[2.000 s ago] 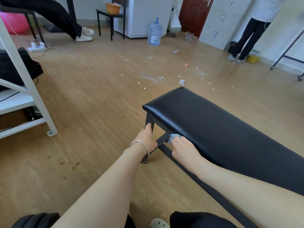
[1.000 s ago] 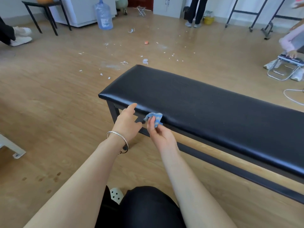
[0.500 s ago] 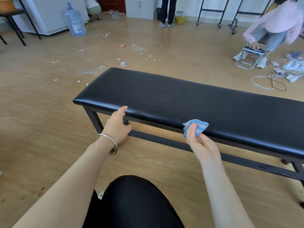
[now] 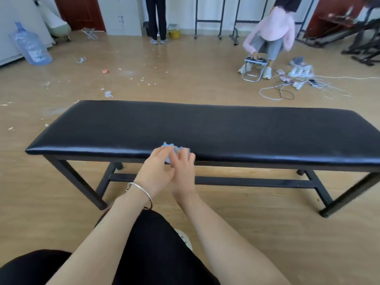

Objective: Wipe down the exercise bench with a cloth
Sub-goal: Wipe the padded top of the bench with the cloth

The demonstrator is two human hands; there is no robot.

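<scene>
**Cloth gathered at the near edge of the table**

At the far left of the room a water jug [image 4: 30, 47] stood on the wooden floor [image 4: 61, 202], with pale scraps scattered between it and the black padded table [image 4: 226, 128], which ran nearly the whole width of my view. My left hand [image 4: 153, 171], with a silver bangle [image 4: 141, 191] at the wrist, was raised to the table's near edge around its middle, its fingers curled in against the small blue cloth [image 4: 171, 148]. Just beside it, and touching it, my right hand [image 4: 184, 169] met the same cloth from the other side. Both grips were pressed together on the bunched fabric, which sat against the front lip of the padding; blur kept me from telling which fingers truly pinched it. I judged this a regrip: bunching or refolding the cloth between passes, with the wiping still in hand. The next move called for one hand to take the cloth firmly, flatten it on the padding, and sweep along the top. Farther right, a crouching person in pink [image 4: 271, 36] worked at a small folding stool [image 4: 255, 67] beside tangled cables [image 4: 283, 89].
</scene>
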